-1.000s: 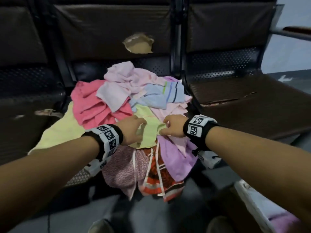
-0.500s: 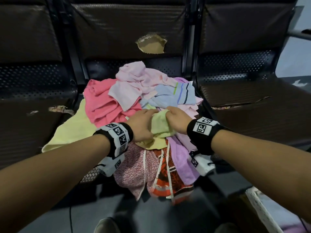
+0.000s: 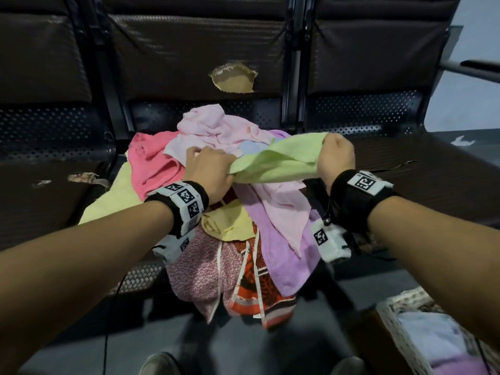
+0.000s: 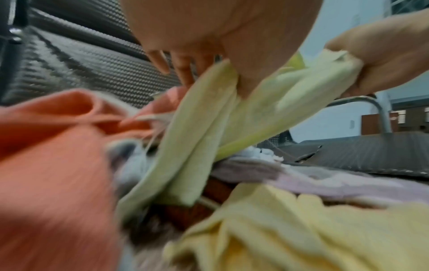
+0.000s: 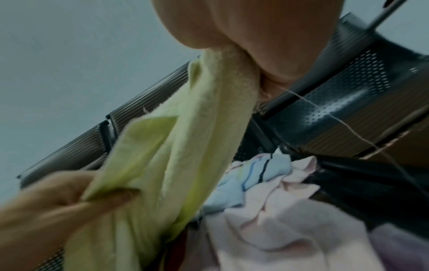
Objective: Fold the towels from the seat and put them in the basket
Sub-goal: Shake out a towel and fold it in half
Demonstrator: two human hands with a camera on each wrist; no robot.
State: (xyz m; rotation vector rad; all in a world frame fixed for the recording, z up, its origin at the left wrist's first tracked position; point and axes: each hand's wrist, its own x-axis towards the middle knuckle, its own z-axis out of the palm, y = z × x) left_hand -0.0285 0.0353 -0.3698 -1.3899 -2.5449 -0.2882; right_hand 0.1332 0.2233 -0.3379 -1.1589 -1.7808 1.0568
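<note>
A light green towel (image 3: pixel 278 161) is stretched between both hands above the towel pile (image 3: pixel 238 212) on the middle seat. My left hand (image 3: pixel 211 169) grips its left end, thumb and fingers pinching the cloth (image 4: pixel 209 117). My right hand (image 3: pixel 338 155) is fisted round its right end (image 5: pixel 209 102). The pile holds pink, coral, yellow, purple, blue-striped and patterned red towels, some hanging over the seat's front edge. The basket (image 3: pixel 392 318), white and woven, stands on the floor at the lower right with folded cloth inside.
Dark bench seats (image 3: pixel 405 180) stand in a row; the middle backrest has a torn hole (image 3: pixel 234 78). A metal armrest (image 3: pixel 481 69) juts out at the far right. Shoe tips (image 3: pixel 159 365) show on the grey floor below.
Both hands have lifted the green towel off the pile and moved apart, pulling it taut. The right hand rose up and to the right.
</note>
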